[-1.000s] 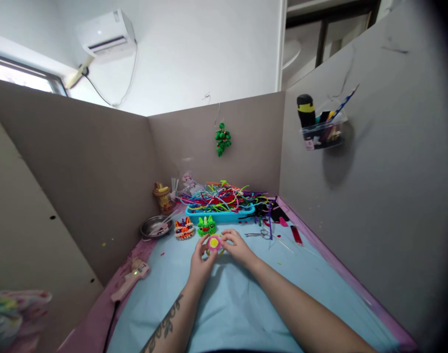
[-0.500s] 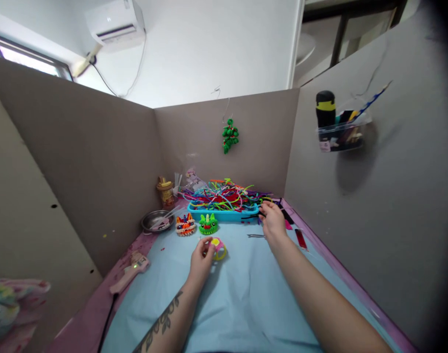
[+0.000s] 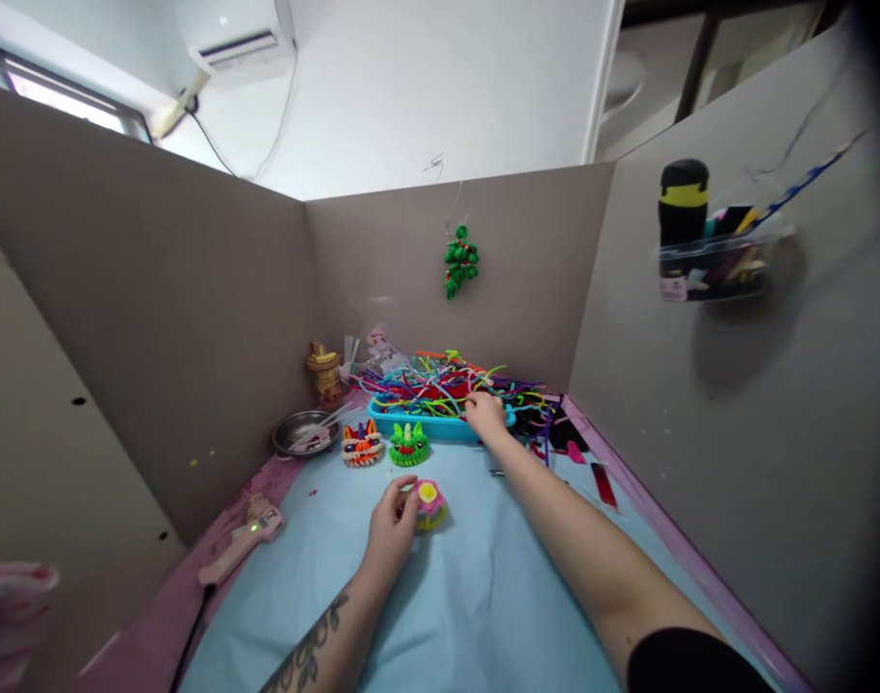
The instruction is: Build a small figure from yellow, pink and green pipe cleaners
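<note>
My left hand (image 3: 395, 517) is closed on the side of a small pink and yellow pipe cleaner piece (image 3: 430, 504), which rests low over the blue cloth. My right hand (image 3: 485, 414) reaches over the front right part of a blue tray (image 3: 426, 426). Its bent fingers are among the heaped pipe cleaners (image 3: 440, 380) of many colours, and what they pinch is hidden. Behind my left hand stand a green animal head (image 3: 409, 446) and an orange and white one (image 3: 362, 446).
On the left are a pink glue gun (image 3: 244, 544), a metal bowl (image 3: 304, 435) and a brown-yellow cup (image 3: 324, 375). A red strip (image 3: 604, 485) lies at the right. Partition walls enclose the table; a clear holder (image 3: 714, 265) hangs on the right one. A green ornament (image 3: 460, 262) hangs at the back.
My right hand has moved left, from the tray's right end to above the pipe cleaners in it. My left hand keeps the pink and yellow piece, now turned somewhat. The view has shifted slightly.
</note>
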The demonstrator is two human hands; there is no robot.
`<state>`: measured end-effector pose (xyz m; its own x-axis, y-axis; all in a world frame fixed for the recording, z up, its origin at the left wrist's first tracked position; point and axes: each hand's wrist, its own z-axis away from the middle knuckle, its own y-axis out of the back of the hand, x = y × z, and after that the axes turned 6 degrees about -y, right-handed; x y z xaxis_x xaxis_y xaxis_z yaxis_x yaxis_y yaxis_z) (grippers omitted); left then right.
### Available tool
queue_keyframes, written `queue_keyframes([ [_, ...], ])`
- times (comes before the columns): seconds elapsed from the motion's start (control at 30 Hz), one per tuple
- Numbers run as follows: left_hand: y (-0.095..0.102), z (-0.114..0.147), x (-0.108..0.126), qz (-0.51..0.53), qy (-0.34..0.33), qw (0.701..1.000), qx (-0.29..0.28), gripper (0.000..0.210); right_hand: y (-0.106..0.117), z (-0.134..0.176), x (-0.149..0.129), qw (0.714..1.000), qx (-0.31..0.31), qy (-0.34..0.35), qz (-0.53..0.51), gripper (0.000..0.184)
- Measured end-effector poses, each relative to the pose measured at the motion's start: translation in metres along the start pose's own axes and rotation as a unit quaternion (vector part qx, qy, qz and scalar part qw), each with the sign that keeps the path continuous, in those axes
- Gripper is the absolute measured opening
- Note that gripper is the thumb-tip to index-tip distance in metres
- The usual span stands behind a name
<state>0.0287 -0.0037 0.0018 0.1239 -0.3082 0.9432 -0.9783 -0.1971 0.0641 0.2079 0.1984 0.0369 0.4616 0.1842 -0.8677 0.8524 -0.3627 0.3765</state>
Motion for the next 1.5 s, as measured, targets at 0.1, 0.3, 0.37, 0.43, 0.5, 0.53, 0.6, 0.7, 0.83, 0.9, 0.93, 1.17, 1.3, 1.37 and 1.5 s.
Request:
queue_keyframes([
  [0.1, 0.000, -0.001, 0.000, -0.005, -0.006, 1.000, 0.001, 0.035, 0.001, -0.002, -0.001, 0.999, -0.012, 0.028, 0.032, 0.020],
  [0.3, -0.001, 0.000, -0.002, -0.018, -0.011, 1.000, -0.010, 0.033, 0.009, -0.003, 0.010, 0.996, 0.010, 0.037, 0.077, 0.025],
  [0.37, -0.001, 0.000, -0.002, -0.020, -0.013, 1.000, -0.015, 0.033, 0.006, -0.004, 0.012, 0.996, 0.012, 0.038, 0.079, 0.021],
  [0.43, 0.000, 0.000, -0.001, -0.024, -0.014, 1.000, -0.012, 0.032, 0.003, -0.008, 0.010, 0.996, 0.004, 0.052, 0.072, 0.020],
  [0.5, 0.000, 0.000, -0.001, -0.027, -0.014, 1.000, -0.007, 0.032, 0.005, -0.015, 0.004, 0.996, 0.000, 0.074, 0.056, 0.027],
  [0.53, 0.001, 0.000, -0.001, -0.029, -0.014, 0.999, -0.006, 0.032, 0.008, -0.019, 0.000, 0.995, 0.002, 0.086, 0.047, 0.031],
  [0.6, 0.001, 0.000, -0.001, -0.030, -0.016, 0.999, -0.007, 0.032, 0.020, -0.030, -0.006, 0.994, 0.020, 0.107, 0.026, 0.038],
  [0.7, 0.001, 0.000, -0.001, -0.030, -0.017, 0.999, -0.016, 0.032, 0.045, -0.045, -0.010, 0.981, 0.079, 0.161, -0.075, 0.038],
  [0.83, 0.000, 0.001, -0.001, -0.027, -0.012, 0.999, -0.017, 0.033, 0.074, -0.054, -0.008, 0.965, 0.085, 0.161, -0.191, 0.037],
  [0.9, 0.000, 0.000, 0.000, -0.026, -0.014, 0.999, -0.015, 0.034, 0.085, -0.053, -0.009, 0.960, 0.085, 0.159, -0.214, 0.037],
  [0.93, 0.001, 0.000, 0.000, -0.025, -0.014, 1.000, -0.012, 0.034, 0.089, -0.051, -0.010, 0.956, 0.096, 0.161, -0.224, 0.037],
  [1.17, 0.002, -0.001, -0.001, 0.002, -0.004, 1.000, 0.013, 0.039, 0.111, -0.004, -0.041, 0.962, 0.006, 0.207, -0.179, 0.026],
  [1.3, 0.004, -0.003, -0.003, 0.079, 0.008, 0.997, 0.027, 0.041, 0.112, 0.045, -0.065, 0.879, -0.390, 0.251, -0.111, 0.029],
  [1.37, 0.005, -0.004, -0.002, 0.117, 0.013, 0.993, 0.031, 0.042, 0.109, 0.068, -0.071, 0.829, -0.490, 0.252, -0.091, 0.033],
  [1.5, 0.005, -0.003, 0.002, 0.169, 0.032, 0.984, 0.040, 0.044, 0.097, 0.091, -0.063, 0.840, -0.479, 0.221, -0.125, 0.036],
])
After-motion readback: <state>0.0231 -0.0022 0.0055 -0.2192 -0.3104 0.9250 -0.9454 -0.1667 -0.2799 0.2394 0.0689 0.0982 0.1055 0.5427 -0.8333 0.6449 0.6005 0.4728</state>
